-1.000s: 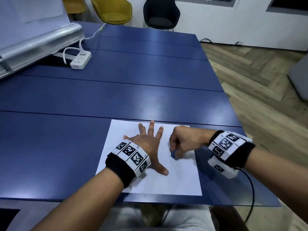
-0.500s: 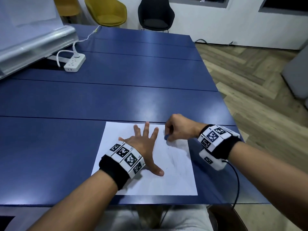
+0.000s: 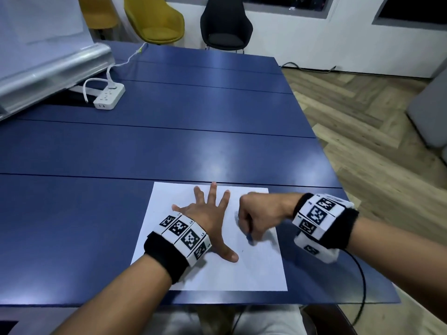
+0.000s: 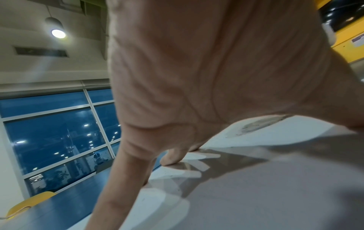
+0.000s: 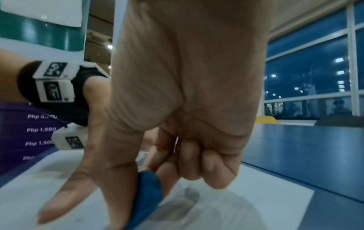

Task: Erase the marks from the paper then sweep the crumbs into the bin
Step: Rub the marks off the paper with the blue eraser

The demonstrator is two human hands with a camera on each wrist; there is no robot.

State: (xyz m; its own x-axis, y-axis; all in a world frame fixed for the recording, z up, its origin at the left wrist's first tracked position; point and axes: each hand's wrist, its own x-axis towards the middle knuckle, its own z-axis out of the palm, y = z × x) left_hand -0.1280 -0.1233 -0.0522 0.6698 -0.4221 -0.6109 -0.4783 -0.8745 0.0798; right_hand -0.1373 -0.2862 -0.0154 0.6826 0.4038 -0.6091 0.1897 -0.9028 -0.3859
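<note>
White "Php 1,500" stands twice on a purple sign (image 5: pixel 21 132), left of the right hand (image 5: pixel 177 109); other price lines there are blurred.

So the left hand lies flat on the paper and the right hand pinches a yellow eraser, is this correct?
Not quite: the eraser is blue, not yellow, as the right wrist view shows. The rest holds: the left hand lies flat on the paper, and the right hand pinches the eraser.
</note>
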